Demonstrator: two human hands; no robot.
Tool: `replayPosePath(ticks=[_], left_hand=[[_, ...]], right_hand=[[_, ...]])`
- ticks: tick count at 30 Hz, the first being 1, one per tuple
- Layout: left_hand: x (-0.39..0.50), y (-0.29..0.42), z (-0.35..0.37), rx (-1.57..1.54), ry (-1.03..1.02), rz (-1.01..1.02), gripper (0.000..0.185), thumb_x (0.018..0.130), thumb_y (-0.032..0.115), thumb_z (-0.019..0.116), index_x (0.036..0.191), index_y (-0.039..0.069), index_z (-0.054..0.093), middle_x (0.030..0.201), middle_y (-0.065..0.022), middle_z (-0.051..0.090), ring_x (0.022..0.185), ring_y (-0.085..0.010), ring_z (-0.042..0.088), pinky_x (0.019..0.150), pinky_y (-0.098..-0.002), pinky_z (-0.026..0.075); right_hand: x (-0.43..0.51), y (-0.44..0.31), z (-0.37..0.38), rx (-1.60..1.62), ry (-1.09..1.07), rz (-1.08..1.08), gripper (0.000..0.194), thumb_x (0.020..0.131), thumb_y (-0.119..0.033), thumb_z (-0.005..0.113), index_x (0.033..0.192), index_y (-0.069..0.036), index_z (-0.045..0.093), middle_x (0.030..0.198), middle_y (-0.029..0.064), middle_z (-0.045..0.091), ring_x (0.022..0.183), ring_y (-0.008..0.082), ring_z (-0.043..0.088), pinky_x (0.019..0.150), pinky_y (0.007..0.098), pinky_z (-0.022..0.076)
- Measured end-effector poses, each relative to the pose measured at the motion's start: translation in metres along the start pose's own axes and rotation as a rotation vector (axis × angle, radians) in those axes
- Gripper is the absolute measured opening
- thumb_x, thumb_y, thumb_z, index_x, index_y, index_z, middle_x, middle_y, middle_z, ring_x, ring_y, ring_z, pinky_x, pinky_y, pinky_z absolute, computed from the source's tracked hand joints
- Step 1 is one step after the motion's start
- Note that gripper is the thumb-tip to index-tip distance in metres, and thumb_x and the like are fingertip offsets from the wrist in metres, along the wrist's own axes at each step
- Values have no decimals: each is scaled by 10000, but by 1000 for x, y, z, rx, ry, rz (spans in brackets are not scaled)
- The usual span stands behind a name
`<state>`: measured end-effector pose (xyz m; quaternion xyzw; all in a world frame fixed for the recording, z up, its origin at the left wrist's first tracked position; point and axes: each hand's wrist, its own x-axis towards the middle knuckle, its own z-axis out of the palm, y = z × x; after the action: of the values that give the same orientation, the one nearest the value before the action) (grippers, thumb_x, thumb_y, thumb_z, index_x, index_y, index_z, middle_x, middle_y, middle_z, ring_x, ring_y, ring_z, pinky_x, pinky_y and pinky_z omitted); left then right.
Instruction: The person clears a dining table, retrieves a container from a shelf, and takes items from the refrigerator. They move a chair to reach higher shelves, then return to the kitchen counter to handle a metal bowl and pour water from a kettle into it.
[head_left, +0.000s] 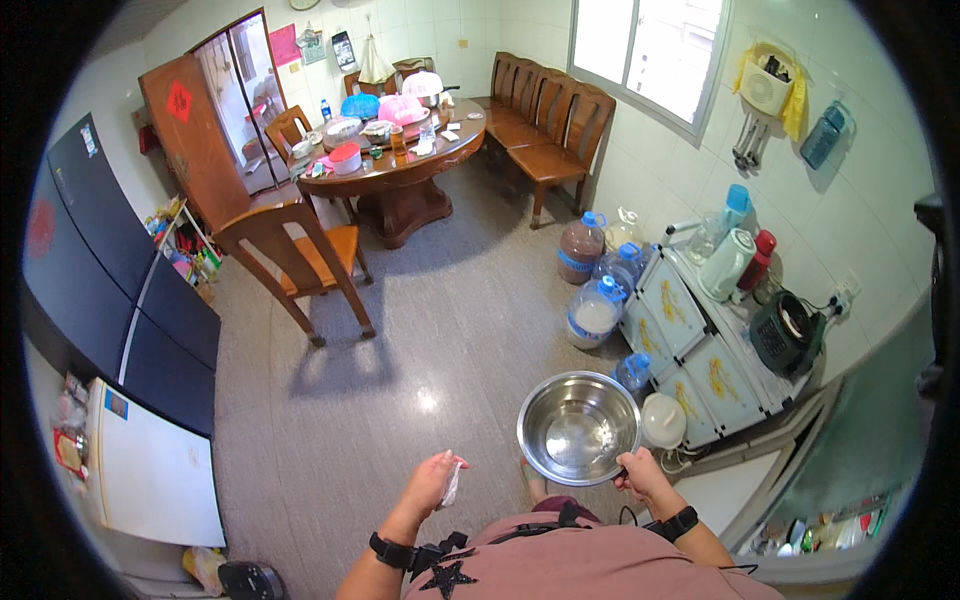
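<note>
A shiny stainless steel basin (576, 431) hangs in front of me over the floor, and its inside looks bare. My right hand (639, 474) grips the rim at the lower right, thumb on top and fingers beneath. To the left, apart from the basin, my left hand (436, 480) is closed on a crumpled white tissue or thin cloth (451, 484) that dangles from the fingers. Below the basin one of my feet (534, 480) shows, partly hidden.
Beside the basin stand a white lidded pot (664, 420) and several large plastic bottles (595, 315). A cabinet (686, 352) carries a kettle (727, 264) and flasks. A wooden chair (307, 259) stands left, before a round table (405, 172) with covered dishes. Far left are refrigerators (169, 322).
</note>
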<state>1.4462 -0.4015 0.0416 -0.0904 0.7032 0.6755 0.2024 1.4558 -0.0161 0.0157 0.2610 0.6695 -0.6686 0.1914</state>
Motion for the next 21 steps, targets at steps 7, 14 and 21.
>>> replayPosePath(ticks=[7,14,21], left_hand=[[132,52,-20,-23,119,-41,351,1006,348,467,933,72,674,637,72,475,552,-51,415,495,-244,335],[223,103,-78,-4,291,-2,348,985,343,506,860,63,669,658,63,519,569,-50,427,508,-243,336],[365,164,-155,12,182,11,221,959,206,535,865,41,647,678,55,559,570,-37,458,513,-217,354]], right_hand=[[141,-109,21,-110,-120,-112,221,873,-115,493,993,40,594,681,81,615,463,124,563,404,281,463],[268,-218,67,-192,-282,-160,235,855,-97,488,992,55,603,673,64,614,463,114,565,393,261,464],[366,-289,126,-73,-229,-99,226,866,-109,487,1007,33,591,690,52,600,459,103,548,396,271,456]])
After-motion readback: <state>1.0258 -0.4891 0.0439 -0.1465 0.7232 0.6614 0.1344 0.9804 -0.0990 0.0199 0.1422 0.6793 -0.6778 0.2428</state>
